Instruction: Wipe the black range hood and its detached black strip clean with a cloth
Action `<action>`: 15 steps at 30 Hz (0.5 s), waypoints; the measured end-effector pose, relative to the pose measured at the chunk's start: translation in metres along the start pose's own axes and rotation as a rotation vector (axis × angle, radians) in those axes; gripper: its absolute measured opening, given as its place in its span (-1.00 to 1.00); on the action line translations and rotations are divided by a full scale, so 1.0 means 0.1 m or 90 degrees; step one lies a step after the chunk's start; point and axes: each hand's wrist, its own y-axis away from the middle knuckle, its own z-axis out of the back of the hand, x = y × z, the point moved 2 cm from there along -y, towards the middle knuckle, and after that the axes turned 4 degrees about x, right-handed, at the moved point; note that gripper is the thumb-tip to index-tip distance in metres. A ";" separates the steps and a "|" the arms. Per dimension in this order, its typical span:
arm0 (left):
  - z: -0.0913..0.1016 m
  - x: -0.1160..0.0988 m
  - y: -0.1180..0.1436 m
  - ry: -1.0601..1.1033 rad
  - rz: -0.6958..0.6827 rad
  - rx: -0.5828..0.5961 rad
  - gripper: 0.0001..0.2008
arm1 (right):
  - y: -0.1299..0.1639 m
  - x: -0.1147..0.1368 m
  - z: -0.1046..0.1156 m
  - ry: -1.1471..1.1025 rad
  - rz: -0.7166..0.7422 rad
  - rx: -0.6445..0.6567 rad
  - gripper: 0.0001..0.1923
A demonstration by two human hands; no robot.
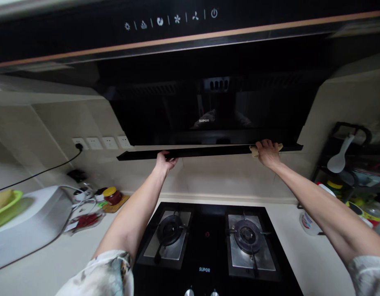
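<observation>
A long black oil tray (208, 152) lies across the view just under the black range hood (177, 109), with a thin strip of wall showing between them. My left hand (165, 160) grips the tray's lower edge left of its middle, fingers curled around it. Near the tray's right end, my right hand (268, 152) is closed on a tan cloth (255, 151) and presses it against the tray. Part of the cloth is hidden under the fingers.
Below is a black gas stove (207, 250) with two burners. At left, a white appliance (32, 222) carries a green bowl (6, 209), near a yellow-lidded jar (112, 195). At right, a white ladle (340, 156) hangs by a dark rack, above several bottles.
</observation>
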 end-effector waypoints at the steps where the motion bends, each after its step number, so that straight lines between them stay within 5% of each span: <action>1: 0.03 0.02 0.05 0.009 0.013 0.003 -0.80 | 0.03 -0.01 -0.01 0.005 -0.002 -0.008 -0.60; 11: 0.20 0.46 0.53 0.103 0.055 0.269 -0.64 | 0.42 0.03 0.06 0.003 0.029 -0.033 -0.70; 15: 0.36 0.61 0.76 0.118 0.049 0.275 -0.57 | 0.66 -0.06 0.06 -0.005 0.047 -0.022 -0.77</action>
